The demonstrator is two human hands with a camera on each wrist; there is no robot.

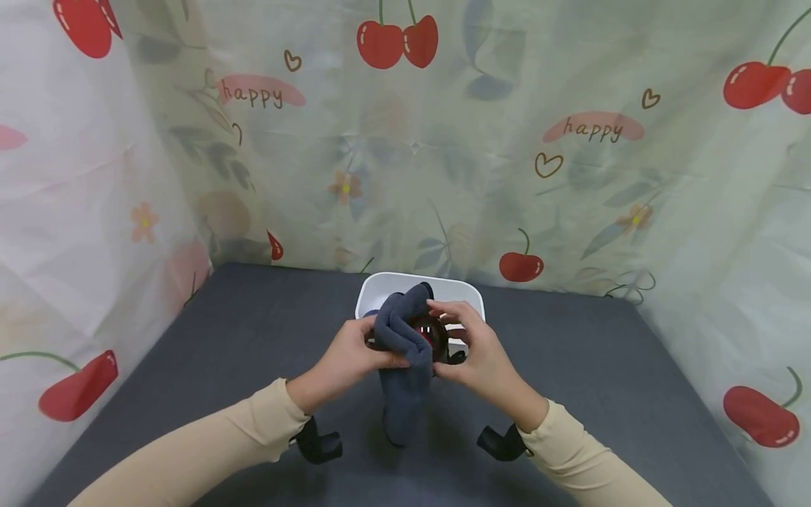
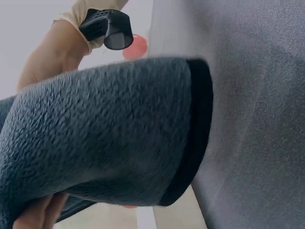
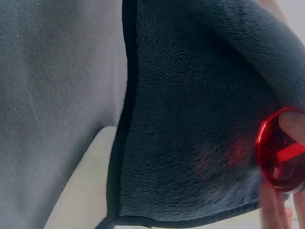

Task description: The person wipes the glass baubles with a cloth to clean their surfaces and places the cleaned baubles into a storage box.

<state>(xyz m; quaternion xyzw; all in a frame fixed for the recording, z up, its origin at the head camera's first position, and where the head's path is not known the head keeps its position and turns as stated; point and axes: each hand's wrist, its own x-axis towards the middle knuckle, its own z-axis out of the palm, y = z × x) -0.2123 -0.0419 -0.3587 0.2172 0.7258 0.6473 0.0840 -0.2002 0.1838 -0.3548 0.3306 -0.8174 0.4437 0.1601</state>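
A dark blue-grey fleecy towel with black edging hangs folded between the two hands and fills much of the left wrist view. My left hand pinches its upper part, thumb in front; the other fingers are partly hidden by the cloth. A see-through, dark red round object sits against the towel, and my right hand holds it between thumb and fingers. In the right wrist view the red round object shows a shiny rim beside the towel; its exact kind cannot be told.
Behind the hands stands a white plastic bin, its contents mostly hidden. A dark grey cloth covers the table. Printed curtains enclose the back and sides. Black camera mounts hang below both wrists.
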